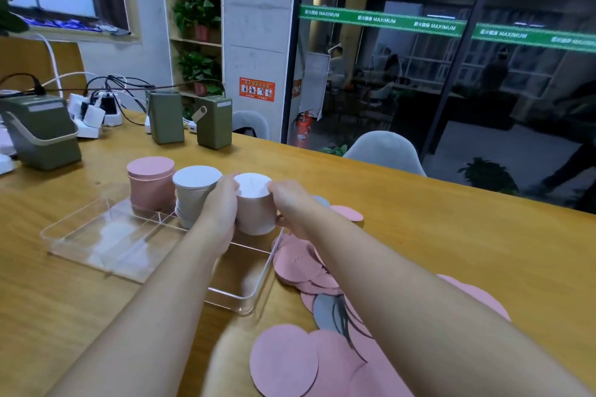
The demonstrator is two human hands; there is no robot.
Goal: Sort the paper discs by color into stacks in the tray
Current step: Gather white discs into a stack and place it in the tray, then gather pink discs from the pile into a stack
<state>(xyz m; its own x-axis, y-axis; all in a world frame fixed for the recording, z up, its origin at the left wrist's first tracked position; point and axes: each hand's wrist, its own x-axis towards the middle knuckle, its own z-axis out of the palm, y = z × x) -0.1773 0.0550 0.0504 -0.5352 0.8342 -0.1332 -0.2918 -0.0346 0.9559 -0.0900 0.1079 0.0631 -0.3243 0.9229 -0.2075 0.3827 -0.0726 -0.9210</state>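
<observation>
Both hands, left hand [222, 203] and right hand [288, 203], are gripping the pale stack [254, 203] inside the tray [245, 303], probably squaring it; next, loose pink discs [283, 361] beside the tray need collecting.

Clear glossy plastic tray [77, 237]; matt paper discs [283, 361]; smooth varnished wood table [451, 219].

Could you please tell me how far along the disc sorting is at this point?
Well along, not finished. Done: a tall pink stack and a grey stack stand in the clear tray. In hand: the left hand and right hand grip a third, pale stack between them. Left: loose discs, mostly pink with some grey, on the table.
</observation>
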